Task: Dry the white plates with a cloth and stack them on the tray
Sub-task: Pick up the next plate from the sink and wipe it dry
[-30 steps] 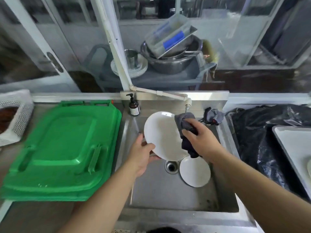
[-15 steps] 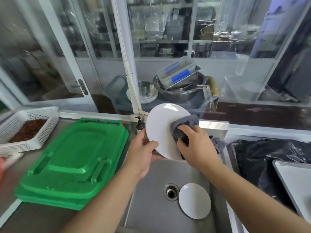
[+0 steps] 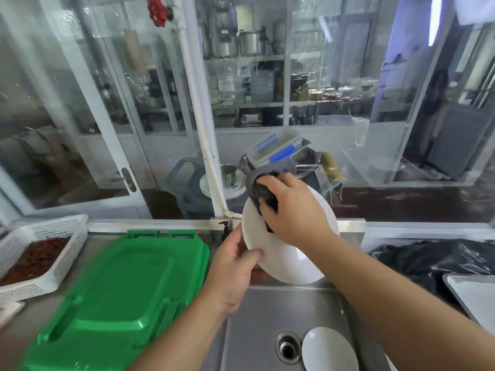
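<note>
- Your left hand (image 3: 232,266) is closed on the lower-left rim of a white plate (image 3: 284,261), thumb across the front face, fingers hidden behind it.
- That plate is held up above the back edge of the steel sink (image 3: 257,317), tilted so its face looks toward you.
- Your right hand (image 3: 292,210) is curled around a bunched grey cloth (image 3: 263,183) and presses it against the plate's face at about 11 o'clock on the disc; the cloth bulges out past the plate's top rim.
- A second white plate (image 3: 329,349) lies flat in the sink basin, just beside the drain (image 3: 288,348), at the drain's 3 o'clock.
- At the frame's 3 to 4 o'clock edge you can see one corner of a pale tray (image 3: 474,295), resting on crumpled black plastic sheeting (image 3: 428,258); whether anything is stacked on it is cut off from view.
- A green plastic lid (image 3: 120,298) lies on the counter at 8 o'clock from the held plate.
- A white perforated basket (image 3: 56,263) with dark reddish contents sits at 9 o'clock, by the left edge.
- A soap pump bottle (image 3: 225,231) stands at the sink's back edge, just beside your left hand's fingers.
</note>
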Demonstrator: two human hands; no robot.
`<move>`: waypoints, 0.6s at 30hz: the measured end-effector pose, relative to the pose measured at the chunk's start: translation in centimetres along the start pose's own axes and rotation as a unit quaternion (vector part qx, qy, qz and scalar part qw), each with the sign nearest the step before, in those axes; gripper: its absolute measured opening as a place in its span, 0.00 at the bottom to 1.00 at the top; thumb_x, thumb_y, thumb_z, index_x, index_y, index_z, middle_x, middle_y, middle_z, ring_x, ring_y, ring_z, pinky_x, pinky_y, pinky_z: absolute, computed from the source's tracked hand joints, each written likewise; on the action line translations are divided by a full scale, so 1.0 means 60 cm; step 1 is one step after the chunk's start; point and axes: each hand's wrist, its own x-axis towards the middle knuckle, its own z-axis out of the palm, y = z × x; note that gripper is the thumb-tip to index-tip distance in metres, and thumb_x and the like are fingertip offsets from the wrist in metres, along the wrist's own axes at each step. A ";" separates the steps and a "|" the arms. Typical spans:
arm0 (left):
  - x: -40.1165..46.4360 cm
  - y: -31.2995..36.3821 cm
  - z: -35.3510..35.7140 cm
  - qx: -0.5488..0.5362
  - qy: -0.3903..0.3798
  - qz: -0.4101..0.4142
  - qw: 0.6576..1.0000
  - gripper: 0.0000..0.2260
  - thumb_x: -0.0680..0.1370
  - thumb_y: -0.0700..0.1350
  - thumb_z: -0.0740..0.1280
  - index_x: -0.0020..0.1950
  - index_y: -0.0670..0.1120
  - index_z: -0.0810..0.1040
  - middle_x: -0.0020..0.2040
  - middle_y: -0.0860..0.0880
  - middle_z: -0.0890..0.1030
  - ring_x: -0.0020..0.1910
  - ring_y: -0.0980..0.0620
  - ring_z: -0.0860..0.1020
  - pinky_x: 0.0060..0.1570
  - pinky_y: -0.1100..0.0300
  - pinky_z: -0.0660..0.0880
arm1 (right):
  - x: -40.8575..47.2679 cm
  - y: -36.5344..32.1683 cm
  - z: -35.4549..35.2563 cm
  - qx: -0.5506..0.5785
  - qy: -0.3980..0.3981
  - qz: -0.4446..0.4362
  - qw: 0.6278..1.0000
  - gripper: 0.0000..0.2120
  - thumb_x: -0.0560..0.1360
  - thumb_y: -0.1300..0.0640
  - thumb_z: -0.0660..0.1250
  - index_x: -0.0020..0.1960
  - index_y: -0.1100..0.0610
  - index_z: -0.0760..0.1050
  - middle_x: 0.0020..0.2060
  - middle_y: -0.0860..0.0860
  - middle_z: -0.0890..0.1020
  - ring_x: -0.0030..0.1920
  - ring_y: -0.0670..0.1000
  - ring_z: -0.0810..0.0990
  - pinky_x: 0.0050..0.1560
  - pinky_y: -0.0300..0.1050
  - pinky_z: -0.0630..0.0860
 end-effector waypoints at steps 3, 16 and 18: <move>0.006 0.030 -0.020 -0.010 0.013 0.032 0.999 0.24 0.71 0.36 0.67 0.61 0.58 0.84 0.57 0.45 0.86 0.53 0.44 0.86 0.42 0.48 0.83 | 0.044 0.006 0.000 -0.045 0.043 0.056 0.996 0.20 0.80 0.51 0.67 0.71 0.49 0.75 0.58 0.55 0.78 0.56 0.64 0.78 0.49 0.55 0.80; 0.047 0.068 -0.054 -0.008 0.065 0.069 0.996 0.28 0.78 0.27 0.64 0.65 0.58 0.82 0.56 0.48 0.87 0.55 0.43 0.85 0.44 0.45 0.85 | -0.041 -0.004 0.056 0.008 0.016 0.203 0.979 0.16 0.78 0.48 0.67 0.65 0.48 0.75 0.56 0.53 0.81 0.48 0.58 0.81 0.46 0.51 0.77; 0.047 0.059 -0.049 0.002 0.069 0.063 0.996 0.28 0.78 0.27 0.64 0.65 0.57 0.82 0.55 0.46 0.87 0.53 0.41 0.85 0.42 0.47 0.84 | -0.062 -0.030 0.061 0.041 0.013 0.173 0.984 0.14 0.77 0.47 0.68 0.61 0.46 0.75 0.52 0.49 0.81 0.46 0.55 0.80 0.44 0.49 0.77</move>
